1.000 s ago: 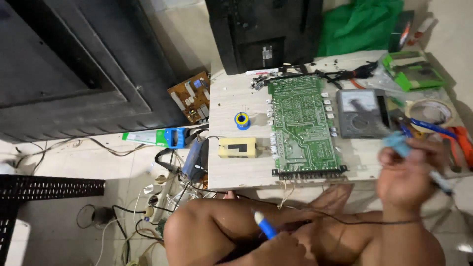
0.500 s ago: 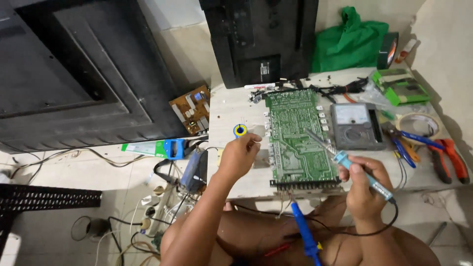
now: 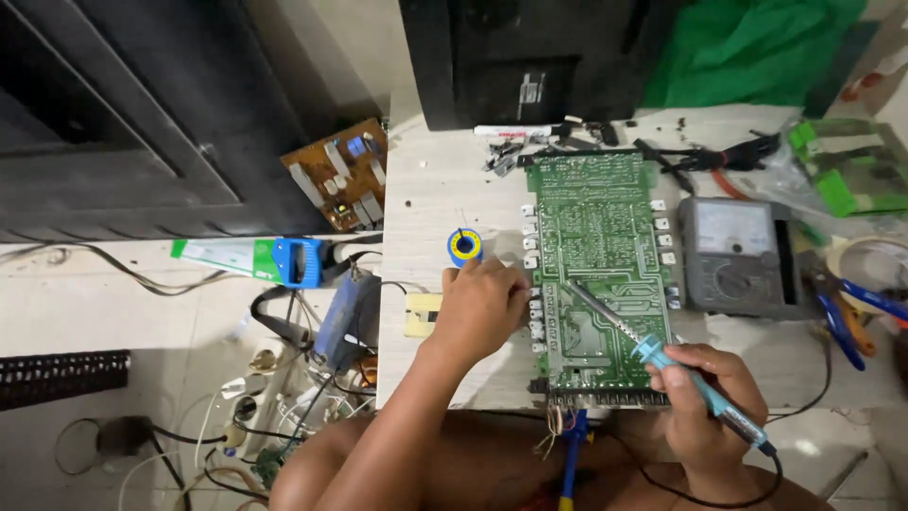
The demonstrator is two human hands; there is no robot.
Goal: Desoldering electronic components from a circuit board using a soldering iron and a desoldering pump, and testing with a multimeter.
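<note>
A person's right hand [image 3: 705, 402] grips a blue-handled soldering iron [image 3: 662, 355], its tip angled up-left onto the green circuit board [image 3: 598, 255] lying lengthwise away from the body on the white table [image 3: 426, 199], while the left hand [image 3: 482, 303] presses loosely curled on the board's left edge.

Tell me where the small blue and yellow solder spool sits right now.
In the head view, the small blue and yellow solder spool stands on the pale wooden table, left of the green circuit board and just beyond the left hand.
</note>
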